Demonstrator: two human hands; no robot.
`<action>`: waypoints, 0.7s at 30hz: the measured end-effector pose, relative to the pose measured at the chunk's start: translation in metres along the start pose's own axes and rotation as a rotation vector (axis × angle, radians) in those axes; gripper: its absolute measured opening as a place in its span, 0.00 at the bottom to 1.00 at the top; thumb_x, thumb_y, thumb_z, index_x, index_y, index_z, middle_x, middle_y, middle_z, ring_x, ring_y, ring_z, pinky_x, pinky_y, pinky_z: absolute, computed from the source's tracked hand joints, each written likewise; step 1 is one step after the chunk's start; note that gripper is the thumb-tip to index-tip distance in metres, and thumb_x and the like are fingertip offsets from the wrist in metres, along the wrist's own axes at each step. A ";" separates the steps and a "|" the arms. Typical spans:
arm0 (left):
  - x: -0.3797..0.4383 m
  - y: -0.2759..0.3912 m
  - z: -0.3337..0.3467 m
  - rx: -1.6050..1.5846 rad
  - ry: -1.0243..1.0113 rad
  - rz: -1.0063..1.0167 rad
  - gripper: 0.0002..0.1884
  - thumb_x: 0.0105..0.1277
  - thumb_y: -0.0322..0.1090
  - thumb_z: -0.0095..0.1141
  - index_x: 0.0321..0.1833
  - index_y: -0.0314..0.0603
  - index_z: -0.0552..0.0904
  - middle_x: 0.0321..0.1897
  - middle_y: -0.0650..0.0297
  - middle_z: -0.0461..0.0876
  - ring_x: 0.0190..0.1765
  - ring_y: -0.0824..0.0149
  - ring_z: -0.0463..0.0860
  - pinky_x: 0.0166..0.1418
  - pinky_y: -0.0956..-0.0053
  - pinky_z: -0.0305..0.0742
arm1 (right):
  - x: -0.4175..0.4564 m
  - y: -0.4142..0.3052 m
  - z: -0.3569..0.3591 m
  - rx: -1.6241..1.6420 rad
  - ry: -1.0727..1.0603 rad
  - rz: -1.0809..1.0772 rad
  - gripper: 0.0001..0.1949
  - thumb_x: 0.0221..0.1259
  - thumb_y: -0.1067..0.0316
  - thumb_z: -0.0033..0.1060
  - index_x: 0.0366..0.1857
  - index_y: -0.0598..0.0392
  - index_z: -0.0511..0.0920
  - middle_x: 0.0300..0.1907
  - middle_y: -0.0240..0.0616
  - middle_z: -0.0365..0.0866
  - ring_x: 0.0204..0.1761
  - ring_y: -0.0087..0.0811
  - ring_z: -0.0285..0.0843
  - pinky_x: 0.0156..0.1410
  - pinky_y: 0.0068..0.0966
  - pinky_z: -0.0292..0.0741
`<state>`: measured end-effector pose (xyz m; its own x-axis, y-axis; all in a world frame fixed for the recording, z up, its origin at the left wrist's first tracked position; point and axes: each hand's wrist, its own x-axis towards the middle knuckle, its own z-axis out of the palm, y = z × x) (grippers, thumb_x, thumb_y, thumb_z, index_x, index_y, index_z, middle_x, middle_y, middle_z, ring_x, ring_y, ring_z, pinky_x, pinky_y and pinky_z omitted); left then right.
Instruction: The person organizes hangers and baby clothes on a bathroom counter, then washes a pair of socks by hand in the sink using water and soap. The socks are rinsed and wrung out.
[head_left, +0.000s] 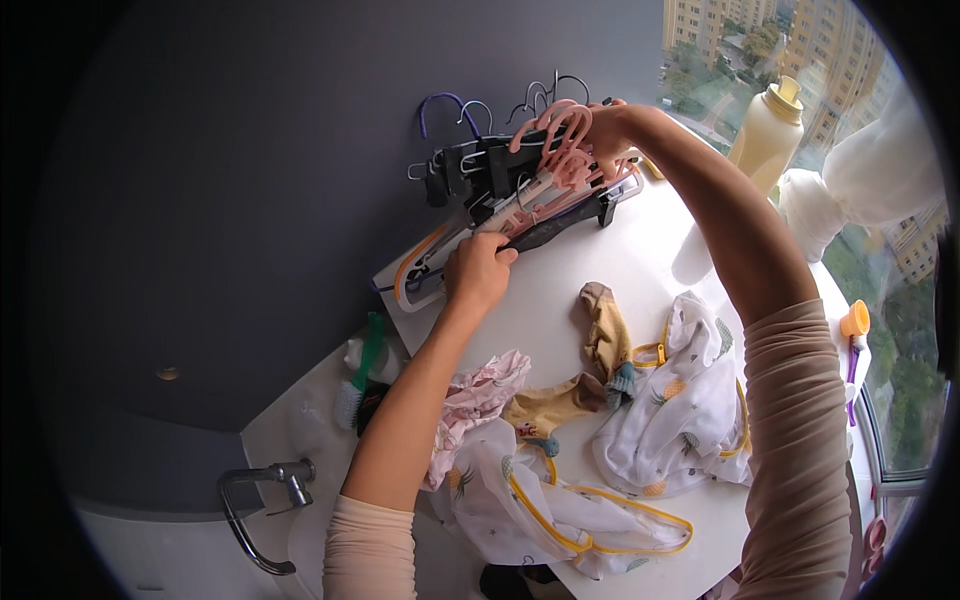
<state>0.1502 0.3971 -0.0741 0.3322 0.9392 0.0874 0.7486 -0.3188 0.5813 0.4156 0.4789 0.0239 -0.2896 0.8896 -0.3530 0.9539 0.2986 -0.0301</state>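
A pile of clothes hangers (525, 180), some pink plastic, some black with metal clips, lies on the white countertop (540, 307) against the dark wall. My left hand (480, 270) grips the pile at its lower edge, around a pale hanger. My right hand (611, 139) is at the pile's right end by the pink hooks, its fingers partly hidden; what it holds cannot be made out. Nearer to me lie two tan socks (607, 330), (559, 405), a pink printed cloth (480, 397) and two white pineapple-print garments with yellow trim (682, 405), (525, 495).
A cream bottle (769, 135) and a white wrapped bundle (814, 210) stand by the window on the right. An orange cup (855, 319) is near the sill. On the left are a green-handled brush (364, 371) and a chrome faucet (259, 480).
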 end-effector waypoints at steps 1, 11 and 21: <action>0.003 0.004 0.004 -0.008 0.005 0.038 0.09 0.62 0.36 0.60 0.35 0.36 0.85 0.24 0.58 0.85 0.30 0.59 0.85 0.36 0.66 0.75 | 0.005 0.010 0.003 0.003 -0.049 0.013 0.40 0.30 0.72 0.80 0.60 0.38 0.78 0.53 0.38 0.82 0.63 0.42 0.71 0.65 0.66 0.54; -0.039 0.023 -0.001 0.103 0.117 0.169 0.12 0.61 0.33 0.63 0.45 0.36 0.83 0.33 0.51 0.85 0.40 0.46 0.85 0.43 0.56 0.78 | -0.029 -0.010 0.034 0.161 0.374 0.080 0.55 0.24 0.63 0.82 0.72 0.42 0.64 0.76 0.45 0.51 0.80 0.47 0.38 0.74 0.67 0.45; -0.049 0.017 0.003 0.098 0.306 0.433 0.09 0.58 0.28 0.64 0.40 0.36 0.82 0.34 0.52 0.84 0.38 0.47 0.83 0.39 0.56 0.77 | -0.056 0.010 0.040 0.379 0.762 -0.333 0.21 0.47 0.65 0.73 0.50 0.51 0.85 0.52 0.47 0.83 0.52 0.44 0.81 0.57 0.34 0.77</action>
<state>0.1486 0.3453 -0.0705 0.4508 0.7091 0.5422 0.6352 -0.6816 0.3633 0.4451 0.4182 0.0060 -0.3992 0.8055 0.4380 0.7347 0.5668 -0.3727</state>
